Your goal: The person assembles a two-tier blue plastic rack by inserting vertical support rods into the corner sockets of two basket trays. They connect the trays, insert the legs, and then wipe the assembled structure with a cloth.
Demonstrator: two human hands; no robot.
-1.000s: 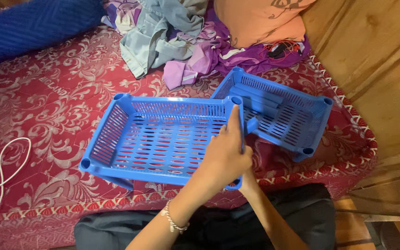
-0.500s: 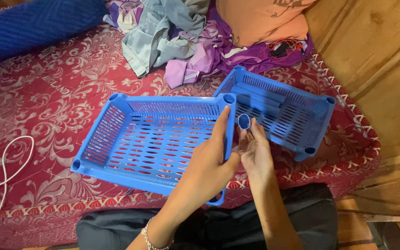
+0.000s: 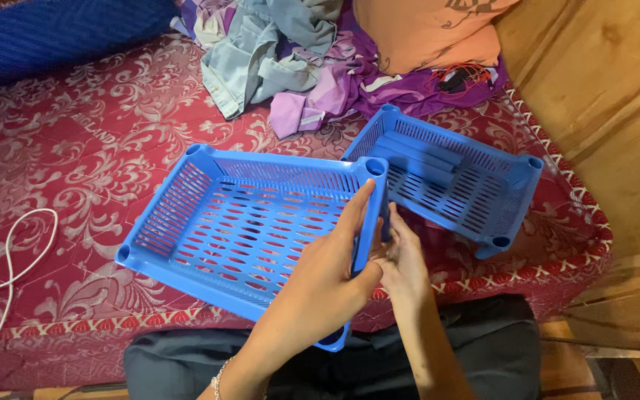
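Note:
A blue slotted plastic tray (image 3: 238, 222) is tilted above the red patterned bedspread (image 3: 75, 163). My left hand (image 3: 327, 274), with a bracelet at the wrist, grips the tray's right rim, fingers over the inner side. My right hand (image 3: 405, 267) sits just right of that rim. Its fingers are closed on a short blue tube (image 3: 385, 218) standing under the tray's far right corner socket (image 3: 374, 167). The tube is mostly hidden by the rim and my fingers. A second blue tray (image 3: 475, 204) lies on the bed to the right, with a few blue tubes (image 3: 420, 152) inside.
A pile of clothes (image 3: 290, 59) and an orange pillow (image 3: 431, 33) lie at the back. A dark blue cushion (image 3: 53, 33) is at the far left. A white cable (image 3: 9, 259) loops at the left edge. A wooden wall (image 3: 601, 89) rises on the right.
My right hand came out from behind the left with the blue tube, then lowered it under the tray's far right corner. The tray's near edge has tipped toward me.

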